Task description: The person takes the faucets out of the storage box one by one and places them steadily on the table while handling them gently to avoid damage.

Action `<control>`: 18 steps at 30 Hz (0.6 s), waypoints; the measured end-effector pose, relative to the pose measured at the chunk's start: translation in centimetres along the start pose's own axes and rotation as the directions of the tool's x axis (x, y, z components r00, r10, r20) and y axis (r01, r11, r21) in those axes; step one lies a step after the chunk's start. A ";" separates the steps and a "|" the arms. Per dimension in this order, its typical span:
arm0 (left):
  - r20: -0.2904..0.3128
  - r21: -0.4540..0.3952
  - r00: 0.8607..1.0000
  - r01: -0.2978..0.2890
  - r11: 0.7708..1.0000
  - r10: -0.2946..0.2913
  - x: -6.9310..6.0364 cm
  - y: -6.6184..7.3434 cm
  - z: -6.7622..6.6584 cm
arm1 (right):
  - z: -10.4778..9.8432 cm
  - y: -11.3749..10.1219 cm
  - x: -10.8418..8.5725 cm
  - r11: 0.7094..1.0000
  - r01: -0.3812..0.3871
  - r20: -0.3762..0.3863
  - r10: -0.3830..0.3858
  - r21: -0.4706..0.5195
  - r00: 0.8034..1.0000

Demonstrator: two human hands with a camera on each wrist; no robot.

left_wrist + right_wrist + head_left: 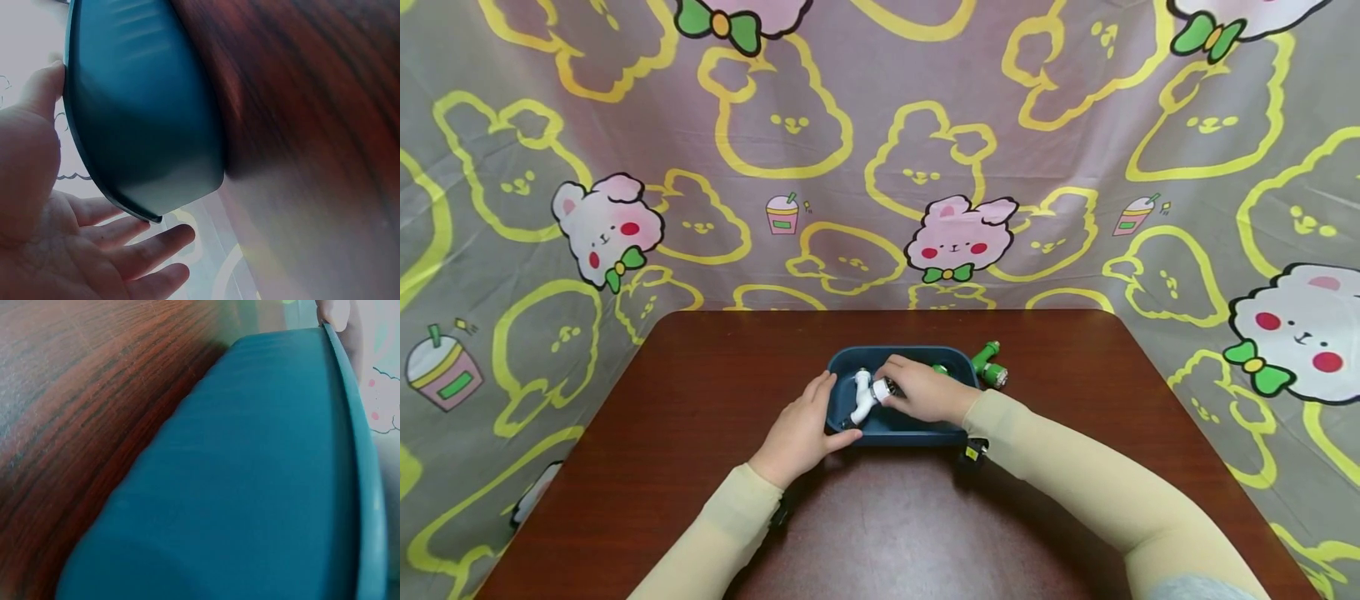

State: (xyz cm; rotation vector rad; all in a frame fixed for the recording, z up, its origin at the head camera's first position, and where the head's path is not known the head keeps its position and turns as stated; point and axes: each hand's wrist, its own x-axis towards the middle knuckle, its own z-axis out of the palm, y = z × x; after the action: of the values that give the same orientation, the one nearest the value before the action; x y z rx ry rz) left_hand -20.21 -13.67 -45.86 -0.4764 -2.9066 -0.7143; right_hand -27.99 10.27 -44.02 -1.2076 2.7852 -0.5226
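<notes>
A dark blue plastic basin (902,438) sits on the table, its side wall filling much of both wrist views. Inside it, at the left, lies a white plastic tap (865,400) with a dark ring at one end. My right hand (925,390) reaches into the basin and grips the tap's right end between thumb and fingers; its fingertips are partly hidden. At the basin's left end, my left hand (801,429) rests against the rim with fingers spread and thumb along the front edge. A green piece (940,369) shows in the basin behind the right hand.
A green tap (988,365) lies on the table just outside the basin's right back corner. The brown wooden table (722,375) runs back to a patterned cloth (850,192), which surrounds it on the back and sides. Wrist cameras hang below both hands.
</notes>
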 end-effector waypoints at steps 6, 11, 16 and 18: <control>0.002 0.003 1.000 0.003 1.000 -0.003 0.1 -0.1 0.1 | -0.7 0.3 -0.4 1.000 -0.018 -0.039 0.019 0.017 0.999; 0.002 0.003 1.000 0.004 1.000 -0.004 0.1 -0.2 0.2 | -1.3 0.2 -0.8 1.000 -0.020 -0.076 0.022 0.018 0.997; -0.005 0.001 1.000 0.008 1.000 -0.008 0.1 -0.2 0.3 | -1.9 0.2 -1.4 0.999 -0.033 -0.104 0.037 0.038 0.994; -0.009 -0.002 1.000 0.007 1.000 -0.007 0.1 -0.2 0.3 | -2.1 0.3 -1.6 0.998 -0.028 -0.119 0.034 0.049 0.992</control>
State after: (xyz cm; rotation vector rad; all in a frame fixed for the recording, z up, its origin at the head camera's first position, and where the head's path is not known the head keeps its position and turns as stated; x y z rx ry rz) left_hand -20.39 -13.65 -46.14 -0.4616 -2.9014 -0.7177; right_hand -27.43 12.21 -42.29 -1.1583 2.8666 -0.6759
